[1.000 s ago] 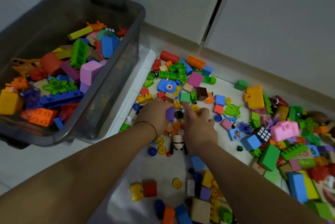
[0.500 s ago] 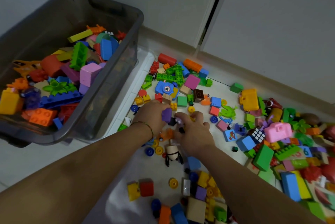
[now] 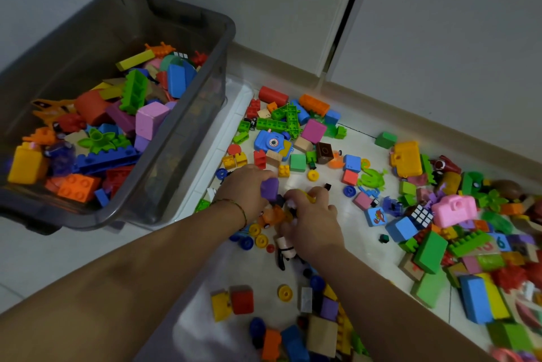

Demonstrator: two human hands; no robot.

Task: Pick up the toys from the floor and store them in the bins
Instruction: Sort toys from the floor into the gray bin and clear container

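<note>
Curling round a purple block [image 3: 269, 189], the left hand [image 3: 246, 190] fingers keep the grip they had a second ago. Right hand [image 3: 312, 222] fingers, straighter then, are now bent and pinch a yellow bit [image 3: 307, 196]; anything more under the palm is hidden. Loose toys [image 3: 297, 162] ring both hands on the floor. The grey bin [image 3: 176, 153], part full, sits left of the left hand. Handful looks gathered, so the lift to the bin is likely next.

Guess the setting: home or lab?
Probably a home, perhaps a child's play corner: colourful plastic toy blocks strewn over the white tiled floor, a smoky translucent plastic bin of toys, white cupboard doors behind.
</note>
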